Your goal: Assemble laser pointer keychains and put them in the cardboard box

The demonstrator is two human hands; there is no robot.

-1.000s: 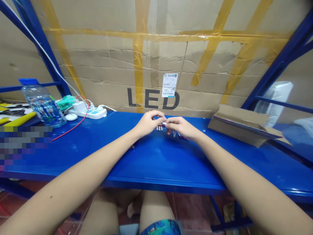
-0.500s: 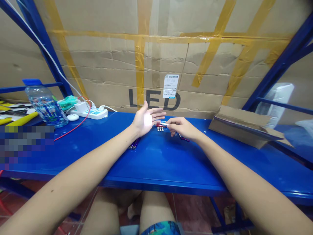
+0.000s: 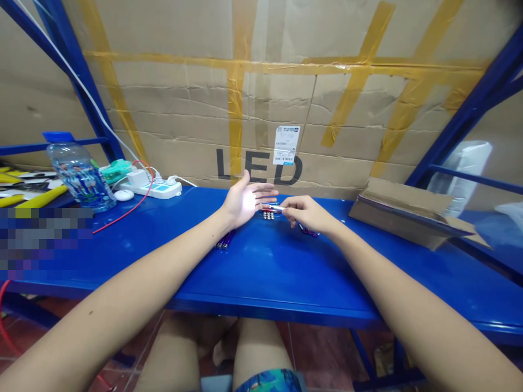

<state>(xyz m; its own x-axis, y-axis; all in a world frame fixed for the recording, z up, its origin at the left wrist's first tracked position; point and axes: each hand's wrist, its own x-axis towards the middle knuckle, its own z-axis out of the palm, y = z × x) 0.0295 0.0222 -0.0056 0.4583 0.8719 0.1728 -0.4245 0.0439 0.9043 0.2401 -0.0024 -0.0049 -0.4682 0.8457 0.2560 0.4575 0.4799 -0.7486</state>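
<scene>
My right hand (image 3: pixel 306 213) pinches a small silver-tipped penlight (image 3: pixel 274 207) and points it to the left. My left hand (image 3: pixel 246 201) is held open, palm toward the light, and a bright white spot shines on the palm. Between the hands, a little cluster of small silver button cells (image 3: pixel 268 215) lies on the blue table (image 3: pixel 261 261). Two thin purple pen-like sticks (image 3: pixel 225 240) rest under my left wrist. More purple pieces (image 3: pixel 309 232) lie partly hidden under my right hand.
A plastic water bottle (image 3: pixel 80 175) stands at the far left, beside a white power strip (image 3: pixel 153 189) with a red wire (image 3: pixel 122 214). An open cardboard box (image 3: pixel 408 212) sits at the right. A taped cardboard wall marked LED (image 3: pixel 261 109) closes the back.
My left hand, closed near the penlight a second ago, has opened flat with its palm lit by the light. My right hand has stayed in place, still holding the penlight.
</scene>
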